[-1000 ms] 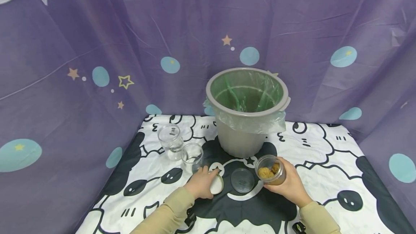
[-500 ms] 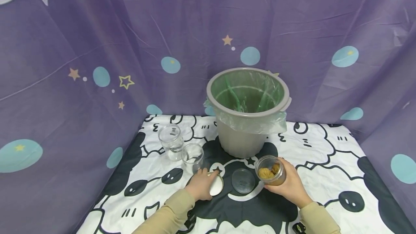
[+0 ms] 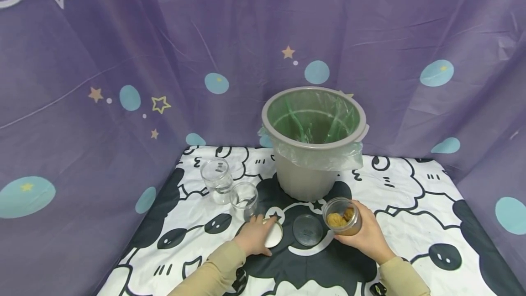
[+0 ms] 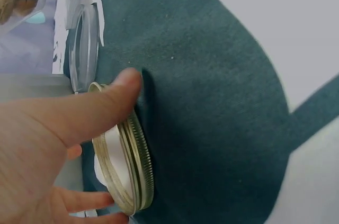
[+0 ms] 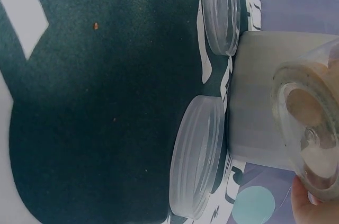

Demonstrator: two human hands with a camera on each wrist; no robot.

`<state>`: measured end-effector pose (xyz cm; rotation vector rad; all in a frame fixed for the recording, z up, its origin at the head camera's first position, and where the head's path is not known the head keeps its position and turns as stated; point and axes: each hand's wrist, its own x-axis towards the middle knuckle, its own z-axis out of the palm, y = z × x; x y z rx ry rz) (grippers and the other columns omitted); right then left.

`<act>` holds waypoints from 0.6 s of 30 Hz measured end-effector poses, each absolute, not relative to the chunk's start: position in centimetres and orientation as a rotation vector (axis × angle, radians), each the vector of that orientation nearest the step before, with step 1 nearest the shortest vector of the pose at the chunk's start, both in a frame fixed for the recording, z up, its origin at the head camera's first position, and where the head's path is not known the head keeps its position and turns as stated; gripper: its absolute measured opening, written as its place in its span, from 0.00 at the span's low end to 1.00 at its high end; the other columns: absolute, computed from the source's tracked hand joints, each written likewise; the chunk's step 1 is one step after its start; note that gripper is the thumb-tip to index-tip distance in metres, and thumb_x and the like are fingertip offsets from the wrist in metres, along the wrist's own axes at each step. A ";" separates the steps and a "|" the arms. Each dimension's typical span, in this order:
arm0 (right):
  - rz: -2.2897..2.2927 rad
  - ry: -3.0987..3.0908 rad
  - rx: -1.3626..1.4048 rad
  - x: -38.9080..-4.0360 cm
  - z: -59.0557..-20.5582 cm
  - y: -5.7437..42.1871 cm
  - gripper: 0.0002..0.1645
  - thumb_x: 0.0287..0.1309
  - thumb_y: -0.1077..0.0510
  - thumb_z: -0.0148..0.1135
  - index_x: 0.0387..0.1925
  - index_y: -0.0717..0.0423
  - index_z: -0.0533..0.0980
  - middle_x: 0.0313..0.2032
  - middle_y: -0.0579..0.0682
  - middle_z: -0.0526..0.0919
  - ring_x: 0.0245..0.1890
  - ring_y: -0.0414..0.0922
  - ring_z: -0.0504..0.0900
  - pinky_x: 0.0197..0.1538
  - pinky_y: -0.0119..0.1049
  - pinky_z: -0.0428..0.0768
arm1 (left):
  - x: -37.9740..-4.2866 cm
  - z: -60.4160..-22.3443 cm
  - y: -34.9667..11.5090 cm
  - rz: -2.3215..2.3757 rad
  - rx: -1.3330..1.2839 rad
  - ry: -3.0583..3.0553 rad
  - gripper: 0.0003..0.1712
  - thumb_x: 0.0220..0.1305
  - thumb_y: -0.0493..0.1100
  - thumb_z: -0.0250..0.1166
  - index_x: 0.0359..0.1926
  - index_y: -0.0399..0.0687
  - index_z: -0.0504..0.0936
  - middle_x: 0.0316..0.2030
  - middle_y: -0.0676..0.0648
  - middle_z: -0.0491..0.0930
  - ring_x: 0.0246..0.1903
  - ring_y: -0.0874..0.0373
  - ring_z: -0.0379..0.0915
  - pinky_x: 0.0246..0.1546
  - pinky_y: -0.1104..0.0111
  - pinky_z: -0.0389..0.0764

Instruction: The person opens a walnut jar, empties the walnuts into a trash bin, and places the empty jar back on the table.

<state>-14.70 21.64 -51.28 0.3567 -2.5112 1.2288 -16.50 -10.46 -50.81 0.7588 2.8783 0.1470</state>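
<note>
My left hand (image 3: 254,237) grips a gold-rimmed jar lid (image 3: 273,234) lying on the cloth, its white inner face up. In the left wrist view the thumb lies across one side of this lid (image 4: 139,155), and fingertips touch the other side. My right hand (image 3: 367,232) grips a clear jar (image 3: 351,228) holding brown walnuts (image 3: 337,219); its open mouth tips toward me, above the cloth. Between the hands lies a clear round lid (image 3: 308,230). The right wrist view shows a second clear lid (image 5: 196,158), hidden in the head view.
Two clear jars (image 3: 216,177) (image 3: 244,198) stand beyond my left hand. Behind the lids rises a grey bin (image 3: 308,177) with a green-tinted plastic liner over its rim. A black-and-white patterned cloth (image 3: 411,223) covers the table; a purple curtain (image 3: 164,58) hangs behind.
My left thumb and fingers shift slightly on the gold-rimmed lid, which stays in place. The right hand and the jar of walnuts have barely moved.
</note>
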 end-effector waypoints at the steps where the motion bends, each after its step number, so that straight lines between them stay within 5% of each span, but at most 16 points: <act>1: 1.227 -2.514 0.358 -14.7 -51.3 21.6 0.54 0.18 0.58 0.85 0.57 0.56 0.70 0.49 0.51 0.79 0.50 0.48 0.73 0.53 0.50 0.69 | -16.5 -50.8 -10.5 0.150 0.771 2.879 0.54 0.32 0.57 0.81 0.63 0.48 0.68 0.47 0.38 0.72 0.45 0.43 0.72 0.42 0.56 0.78; 9: 1.194 -2.517 0.353 -14.4 -51.0 21.6 0.55 0.17 0.57 0.85 0.57 0.55 0.71 0.48 0.47 0.79 0.48 0.40 0.73 0.52 0.42 0.70 | -16.5 -49.9 -10.4 0.170 0.864 2.907 0.47 0.43 0.61 0.74 0.62 0.46 0.70 0.50 0.37 0.73 0.47 0.43 0.73 0.48 0.54 0.77; 18: 1.209 -2.521 0.343 -14.5 -51.2 21.6 0.54 0.18 0.58 0.85 0.57 0.56 0.70 0.49 0.51 0.79 0.49 0.47 0.73 0.52 0.50 0.69 | -17.4 -48.4 -10.4 0.285 1.026 3.069 0.25 0.59 0.53 0.64 0.55 0.46 0.77 0.45 0.45 0.79 0.43 0.51 0.78 0.42 0.60 0.80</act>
